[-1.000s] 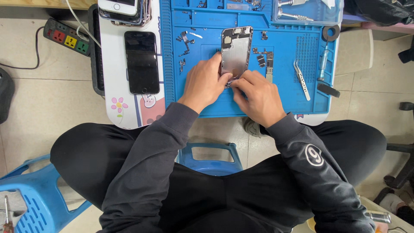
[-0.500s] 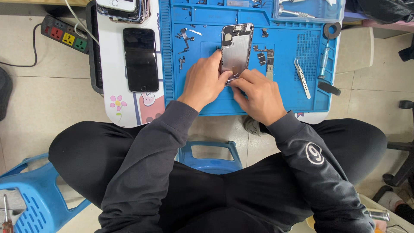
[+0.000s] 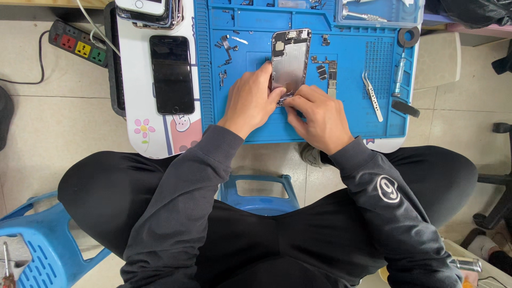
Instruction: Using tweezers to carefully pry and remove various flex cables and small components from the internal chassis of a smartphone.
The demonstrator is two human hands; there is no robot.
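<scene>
An opened silver phone housing point(image 3: 290, 60) lies on a blue repair mat point(image 3: 352, 114) on a small low table. My left hand point(image 3: 250, 101) rests on the mat and grips the housing's lower left edge. My right hand point(image 3: 318, 117) pinches the housing's bottom end with its fingertips. What sits between those fingertips is hidden. Small metal brackets and screws point(image 3: 226, 48) lie on the mat to the left of the housing, and a small circuit board point(image 3: 326, 69) lies to its right.
A black phone point(image 3: 172, 73) lies face up on the white table part point(image 3: 154, 138), with more phones point(image 3: 144, 8) stacked beyond. Tweezers point(image 3: 372, 96), a screwdriver point(image 3: 400, 74) and a tape roll point(image 3: 409, 36) sit on the right of the mat. A power strip point(image 3: 76, 47) is on the floor; blue stools point(image 3: 258, 194) are below.
Both hands stay on the housing's lower end; the fingers have shifted only slightly. The camera view has drifted a little.
</scene>
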